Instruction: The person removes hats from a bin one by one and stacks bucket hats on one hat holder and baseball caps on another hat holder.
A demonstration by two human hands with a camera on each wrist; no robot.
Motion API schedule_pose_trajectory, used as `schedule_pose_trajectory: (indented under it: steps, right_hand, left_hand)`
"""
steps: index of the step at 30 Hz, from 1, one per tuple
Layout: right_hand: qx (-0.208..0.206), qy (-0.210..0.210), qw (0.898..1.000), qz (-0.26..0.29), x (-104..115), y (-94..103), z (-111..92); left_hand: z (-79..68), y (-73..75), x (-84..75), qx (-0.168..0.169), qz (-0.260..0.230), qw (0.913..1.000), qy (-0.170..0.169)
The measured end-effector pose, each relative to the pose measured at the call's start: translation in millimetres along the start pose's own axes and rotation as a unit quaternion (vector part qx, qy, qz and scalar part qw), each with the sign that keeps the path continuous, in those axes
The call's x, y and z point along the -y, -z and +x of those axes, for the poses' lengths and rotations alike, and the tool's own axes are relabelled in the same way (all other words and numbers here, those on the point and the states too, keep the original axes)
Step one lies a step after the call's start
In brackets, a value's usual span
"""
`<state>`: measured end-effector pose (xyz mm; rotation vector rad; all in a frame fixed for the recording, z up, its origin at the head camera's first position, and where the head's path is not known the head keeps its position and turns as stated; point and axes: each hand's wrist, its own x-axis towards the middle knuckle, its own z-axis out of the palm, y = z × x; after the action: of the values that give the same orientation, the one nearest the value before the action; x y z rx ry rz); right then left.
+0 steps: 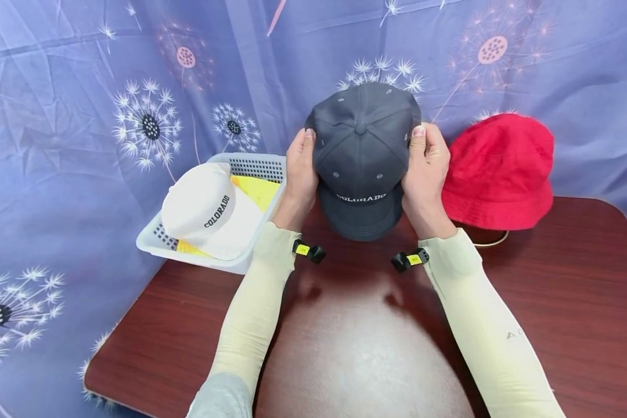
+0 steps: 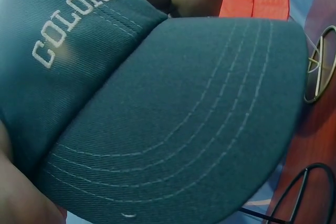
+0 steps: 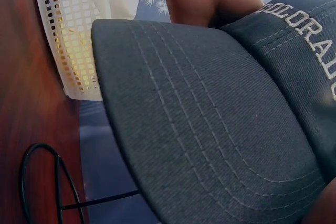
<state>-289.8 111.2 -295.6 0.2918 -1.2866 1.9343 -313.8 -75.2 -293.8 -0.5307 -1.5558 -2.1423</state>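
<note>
Both hands hold a dark grey baseball cap (image 1: 363,145) by its sides at the back of the table. White "COLORADO" lettering crosses its front, and the brim points toward me and downward. My left hand (image 1: 301,168) grips the left side, thumb on the outer fabric. Opposite it, my right hand (image 1: 426,168) pinches the right side the same way; the other fingers are largely hidden by the cap. In the wrist views, the stitched brim fills the middle. Beneath it shows the looped base of a black wire stand (image 3: 58,187), its upper part hidden by the cap.
To the left, a pale plastic basket (image 1: 219,264) carries a white "COLORADO" cap (image 1: 193,203) over a yellow item (image 1: 258,190). A red bucket hat (image 1: 501,168) is at right, above a gold wire base (image 1: 493,244). Behind the reddish-brown table (image 1: 569,302) hangs a blue dandelion-print cloth (image 1: 303,64).
</note>
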Motion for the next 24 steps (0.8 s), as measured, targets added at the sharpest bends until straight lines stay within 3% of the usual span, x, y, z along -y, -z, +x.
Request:
schedule_pose_trajectory:
  steps: [9,16,24]
  right_hand:
    - [-0.01,-0.024,0.999,-0.026,-13,3.3,3]
    - [-0.019,-0.064,0.997,-0.033,-21,7.4,5]
    - [-0.019,-0.069,0.996,-0.053,-27,6.7,5]
  left_hand:
    - [3.4,3.0,14.3,0.003,-0.007,0.9994,0.034]
    - [2.9,7.1,21.6,0.013,0.02,0.9988,0.043]
    - [3.6,10.1,24.4,0.017,0.035,0.9975,0.06]
